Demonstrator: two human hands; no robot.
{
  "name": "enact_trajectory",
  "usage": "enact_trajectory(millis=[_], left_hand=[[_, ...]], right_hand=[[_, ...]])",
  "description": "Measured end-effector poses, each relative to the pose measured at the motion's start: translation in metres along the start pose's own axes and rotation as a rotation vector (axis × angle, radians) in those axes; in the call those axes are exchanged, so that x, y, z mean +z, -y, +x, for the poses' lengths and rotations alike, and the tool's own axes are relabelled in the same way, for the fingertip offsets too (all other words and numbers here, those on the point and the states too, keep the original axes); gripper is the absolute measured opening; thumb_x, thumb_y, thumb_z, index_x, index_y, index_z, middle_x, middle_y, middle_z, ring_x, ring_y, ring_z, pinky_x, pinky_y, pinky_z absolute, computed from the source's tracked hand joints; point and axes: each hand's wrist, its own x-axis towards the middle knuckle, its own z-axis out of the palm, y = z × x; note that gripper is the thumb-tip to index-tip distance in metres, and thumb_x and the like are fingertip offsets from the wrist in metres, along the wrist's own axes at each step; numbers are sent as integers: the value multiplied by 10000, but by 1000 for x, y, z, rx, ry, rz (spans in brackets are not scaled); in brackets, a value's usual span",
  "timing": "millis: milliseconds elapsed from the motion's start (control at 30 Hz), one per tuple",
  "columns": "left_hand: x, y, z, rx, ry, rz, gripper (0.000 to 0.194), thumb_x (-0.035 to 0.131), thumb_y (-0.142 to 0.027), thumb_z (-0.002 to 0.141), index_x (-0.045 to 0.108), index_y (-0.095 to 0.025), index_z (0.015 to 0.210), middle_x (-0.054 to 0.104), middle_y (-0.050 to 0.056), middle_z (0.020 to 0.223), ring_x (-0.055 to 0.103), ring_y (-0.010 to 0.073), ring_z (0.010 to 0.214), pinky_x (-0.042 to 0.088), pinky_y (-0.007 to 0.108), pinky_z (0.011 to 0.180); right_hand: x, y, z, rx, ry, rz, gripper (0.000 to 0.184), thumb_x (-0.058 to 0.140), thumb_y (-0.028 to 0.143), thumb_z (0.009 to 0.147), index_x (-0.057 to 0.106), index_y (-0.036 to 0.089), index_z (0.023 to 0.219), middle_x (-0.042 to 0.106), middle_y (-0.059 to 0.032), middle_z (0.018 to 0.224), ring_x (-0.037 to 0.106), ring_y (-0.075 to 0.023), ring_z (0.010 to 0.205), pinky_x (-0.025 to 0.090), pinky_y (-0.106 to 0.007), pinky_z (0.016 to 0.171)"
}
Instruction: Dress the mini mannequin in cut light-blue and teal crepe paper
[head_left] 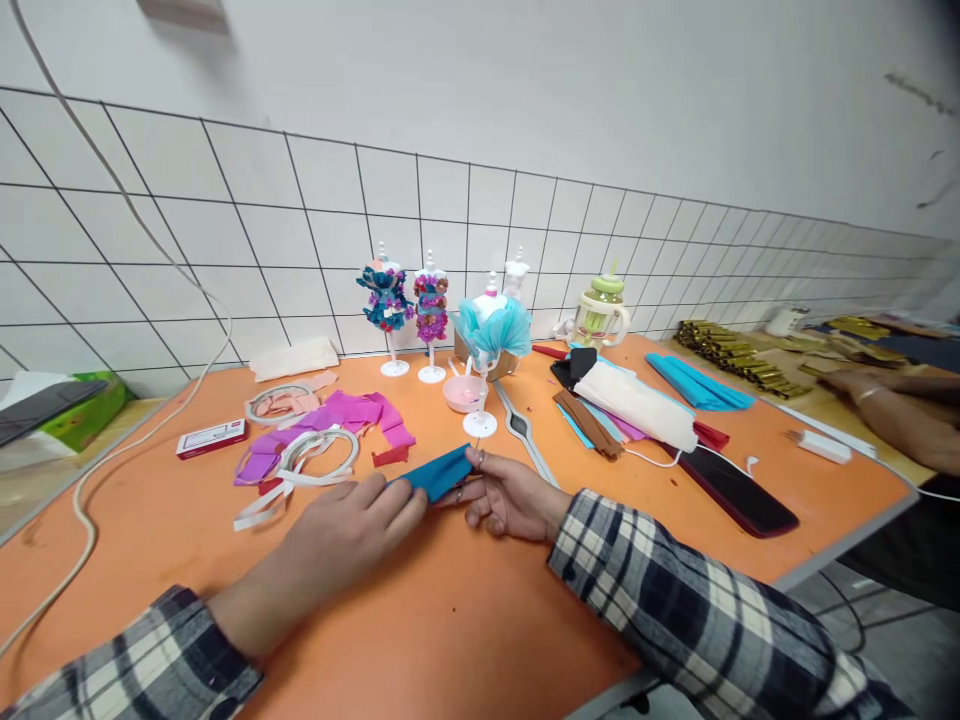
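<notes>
A: Where do we find the blue strip [439, 475]?

B: Near the middle of the frame, slanting up to the right over the orange table [465, 630]. We see the left hand [367, 515] closed on its lower end and the right hand [510, 495] pinching its upper end between thumb and fingers.

A: How much room do we have?

B: Most of it is towards us: plain tabletop with a dark speck fills the lower middle. Above, we are tighter. The foot of the stand with the blue ruffle [491, 330] is just behind the strip's upper end, a grey strap [521, 430] runs down beside the right hand, and a white ring [319, 457] is near the left.

A: And the edges?

B: One slants along the far left; another passes under the right sleeve [675, 590] and climbs rightward, with a black phone [739, 490] near it.

A: What can't we make out?

B: The strip's lower end, under the left fingers, and something thin at the right thumb. The ruffle hides much of a white stand [516, 272]; a cream roll [637, 405] covers the phone's top. At far right, another person's arm [900, 405] is cut off.
</notes>
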Motion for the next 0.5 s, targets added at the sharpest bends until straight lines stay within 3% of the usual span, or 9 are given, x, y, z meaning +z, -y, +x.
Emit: enact_trajectory(millis=[100, 167, 233, 267, 333, 367, 433, 467, 500], left_hand=[[-5, -10, 1, 80, -63, -53, 342, 408, -15, 948, 655, -235, 1035, 672, 48, 796, 560, 210, 675, 364, 341, 560], [-11, -23, -2, 110, -71, -190, 257, 462, -82, 971, 662, -237, 1019, 677, 48, 790, 558, 204, 668, 368, 332, 565], [-16, -41, -7, 104, 3, -524, 112, 586, -267, 972, 662, -247, 892, 650, 33, 730, 553, 193, 645, 388, 314, 571], [-17, -52, -10, 61, 94, -768, 147, 634, -364, 944, 666, -243, 866, 658, 39, 750, 578, 196, 675, 425, 310, 601], [-13, -70, -14, -124, 343, -1321, 280, 685, -523, 892, 718, -259, 977, 698, 42, 857, 622, 184, 708, 484, 287, 627], [-8, -76, -14, -272, 414, -1573, 417, 696, -600, 860, 721, -271, 1114, 714, 59, 948, 651, 188, 737, 513, 287, 640], [4, -79, -11, -601, 366, -2019, 699, 707, -682, 808, 597, -310, 1389, 702, 105, 1178, 705, 248, 931, 577, 351, 743], [9, -75, -8, -747, 289, -2188, 674, 684, -681, 831, 606, -305, 1385, 674, 121, 1295, 689, 281, 1095, 571, 407, 887], [14, -69, -4, -865, 140, -2291, 614, 665, -662, 860, 646, -276, 1337, 635, 127, 1398, 643, 294, 1222, 524, 430, 1015]], right_hand=[[0, -3, 4, -123, -108, -61, 472, 845, 466, 693, 583, 183, 966, 686, 4, 821, 494, -43, 491, 230, -140, 359], [0, -5, 6, -219, -179, -140, 480, 882, 393, 659, 576, 188, 966, 607, 65, 700, 420, -34, 460, 248, -138, 356], [0, -5, 6, -334, -226, -215, 487, 874, 420, 678, 568, 193, 981, 563, 86, 633, 439, -49, 465, 308, -142, 372], [0, -5, 6, -399, -238, -231, 495, 867, 453, 686, 562, 194, 977, 561, 83, 624, 477, -61, 482, 345, -147, 387], [1, -2, 4, -487, -210, -178, 525, 861, 520, 680, 544, 200, 952, 587, 62, 654, 561, -86, 536, 391, -156, 410], [2, -1, 3, -505, -174, -128, 545, 865, 540, 668, 537, 204, 944, 607, 49, 685, 593, -95, 559, 400, -157, 415], [5, 0, 1, -499, -88, -38, 574, 879, 551, 650, 528, 208, 948, 649, 24, 754, 633, -104, 584, 409, -157, 420], [6, 0, 0, -485, -51, -8, 581, 882, 550, 650, 530, 208, 961, 666, 13, 780, 647, -109, 590, 413, -156, 422], [8, 0, -1, -471, -23, 8, 589, 884, 549, 650, 535, 207, 978, 679, 3, 798, 659, -114, 597, 417, -155, 424]])
